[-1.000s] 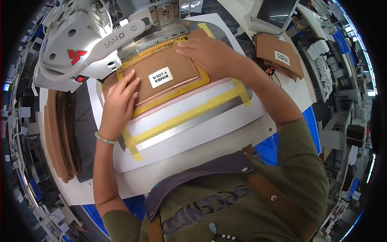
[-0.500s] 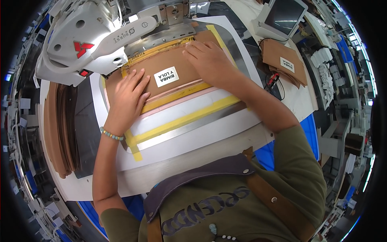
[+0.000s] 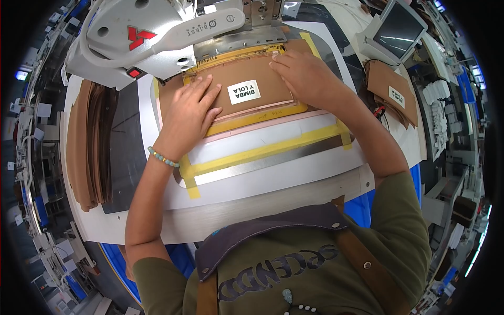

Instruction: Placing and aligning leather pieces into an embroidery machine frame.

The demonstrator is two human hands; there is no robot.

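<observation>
A pale table carries a large white sheet, and on that a metal plate edged with yellow tape; the yellow frame lies on the plate's far part. A grey-white machine head stands beyond the frame and to its left, while a small screen is beyond it to the right. Farther out on both sides of the frame, the room shows benches and equipment, bent and blurred toward the rim. The brown panel lies flat within the yellow frame, its long axis running left to right and rising slightly away from the person at the right end; the print on its white label is upside down to the person. The left hand rests across the frame's left end, fingers straight and slightly spread; the right hand is over its right end, fingers bent and close together, though whether they pinch anything I cannot tell. Brown stacks lie well left of the frame, with another brown pile to its right. Nearer the person than the frame, blue surfaces show below the table edge; what they hold is hidden.
</observation>
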